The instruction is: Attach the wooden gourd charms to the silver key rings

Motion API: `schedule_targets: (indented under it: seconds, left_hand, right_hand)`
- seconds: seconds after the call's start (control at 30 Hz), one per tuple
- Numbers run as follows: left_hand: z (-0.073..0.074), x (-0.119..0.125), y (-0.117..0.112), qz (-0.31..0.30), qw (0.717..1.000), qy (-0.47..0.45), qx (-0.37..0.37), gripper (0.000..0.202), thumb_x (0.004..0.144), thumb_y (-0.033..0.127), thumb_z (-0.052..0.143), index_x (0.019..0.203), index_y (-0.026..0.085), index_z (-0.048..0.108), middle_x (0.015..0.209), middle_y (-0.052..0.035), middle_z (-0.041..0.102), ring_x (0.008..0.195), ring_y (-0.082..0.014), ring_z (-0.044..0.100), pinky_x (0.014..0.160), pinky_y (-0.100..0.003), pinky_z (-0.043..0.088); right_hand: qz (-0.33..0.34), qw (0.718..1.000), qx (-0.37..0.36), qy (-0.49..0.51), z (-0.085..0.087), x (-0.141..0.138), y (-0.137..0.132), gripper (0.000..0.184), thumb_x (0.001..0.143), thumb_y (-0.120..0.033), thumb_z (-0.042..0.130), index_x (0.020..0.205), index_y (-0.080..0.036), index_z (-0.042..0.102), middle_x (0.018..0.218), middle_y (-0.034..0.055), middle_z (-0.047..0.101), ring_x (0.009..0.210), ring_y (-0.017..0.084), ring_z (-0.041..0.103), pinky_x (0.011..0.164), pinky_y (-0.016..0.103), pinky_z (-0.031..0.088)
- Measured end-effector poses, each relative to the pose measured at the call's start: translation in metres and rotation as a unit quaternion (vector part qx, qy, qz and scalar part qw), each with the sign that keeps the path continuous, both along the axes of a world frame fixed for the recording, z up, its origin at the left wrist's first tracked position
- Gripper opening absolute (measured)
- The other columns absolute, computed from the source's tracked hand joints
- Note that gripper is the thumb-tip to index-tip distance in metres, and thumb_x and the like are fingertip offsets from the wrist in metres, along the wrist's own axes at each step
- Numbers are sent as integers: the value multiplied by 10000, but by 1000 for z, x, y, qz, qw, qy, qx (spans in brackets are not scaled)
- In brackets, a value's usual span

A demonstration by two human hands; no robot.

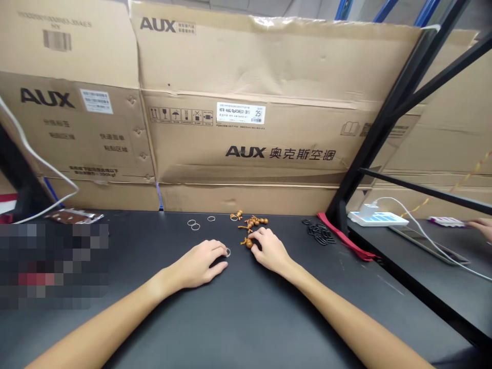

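My left hand (200, 264) lies palm-down on the black table (246, 318), its fingertips against a small metal ring (228, 252). I cannot tell whether it grips the ring. My right hand (271, 250) rests just to the right, with its fingers over the edge of a string of wooden gourd-shaped beads (251, 223). One brown bead (249, 243) lies beside those fingers. Two linked metal rings (193, 224) and a single ring (211, 218) sit further back. A small wooden charm (236, 216) lies between them and the beads.
Flattened AUX cardboard boxes (246, 102) stand along the table's back edge. To the right lie black rubber rings (319, 233) and a red strap (342, 238), then a black metal frame, a white power strip (378, 219), and another person's hand (480, 228). A blurred patch covers the left.
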State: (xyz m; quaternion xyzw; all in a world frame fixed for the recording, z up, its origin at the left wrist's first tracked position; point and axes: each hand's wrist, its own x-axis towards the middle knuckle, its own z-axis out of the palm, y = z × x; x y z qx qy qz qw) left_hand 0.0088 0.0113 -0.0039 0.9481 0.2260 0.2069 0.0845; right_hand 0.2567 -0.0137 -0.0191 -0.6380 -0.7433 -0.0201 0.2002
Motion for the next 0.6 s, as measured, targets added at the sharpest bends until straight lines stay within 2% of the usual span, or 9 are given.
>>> schedule_targets:
  seconds: [0.13, 0.2, 0.3, 0.37, 0.5, 0.6]
  left_hand:
    - [-4, 1, 4, 17, 1000, -23, -12, 200, 924, 239, 441, 1025, 226, 613, 1085, -57, 643, 1005, -202, 591, 933, -355, 461]
    - [-5, 2, 6, 25, 999, -32, -18, 189, 918, 235, 440, 980, 222, 618, 1045, -58, 650, 973, -202, 596, 915, -360, 465]
    - [-5, 2, 9, 31, 999, -35, -21, 168, 914, 246, 446, 917, 213, 611, 996, -58, 648, 931, -201, 594, 884, -358, 468]
    - [-4, 3, 9, 34, 999, -34, -20, 160, 917, 249, 446, 879, 207, 597, 969, -56, 638, 910, -198, 584, 866, -353, 468]
    - [-3, 4, 9, 30, 998, -38, -28, 167, 927, 228, 425, 823, 200, 552, 950, -57, 600, 912, -195, 548, 848, -342, 467]
    - [-2, 4, 7, 24, 998, -46, -33, 187, 930, 210, 411, 785, 195, 529, 998, -69, 565, 948, -197, 520, 869, -353, 459]
  right_hand:
    - [56, 998, -6, 31, 2, -9, -5, 369, 793, -74, 444, 1081, -216, 625, 1068, 51, 607, 979, 199, 522, 842, 298, 424]
    - [60, 997, 7, 53, 3, -13, -7, 328, 831, -89, 428, 1054, -222, 628, 1047, 40, 614, 976, 189, 526, 852, 297, 425]
    - [42, 996, 33, 69, 5, -17, -9, 177, 896, -285, 489, 983, -214, 625, 1001, 42, 619, 949, 197, 536, 830, 312, 436]
    - [45, 997, 32, 56, 6, -19, -10, 197, 862, -380, 562, 929, -206, 622, 963, 45, 617, 916, 202, 541, 813, 320, 441]
    - [83, 996, 20, 41, 3, -20, -9, 86, 842, -222, 558, 893, -196, 623, 936, 48, 613, 888, 194, 534, 807, 312, 440]
    - [114, 992, 26, 55, 1, -17, -7, 134, 840, -139, 505, 894, -195, 614, 917, 46, 613, 877, 190, 525, 787, 301, 440]
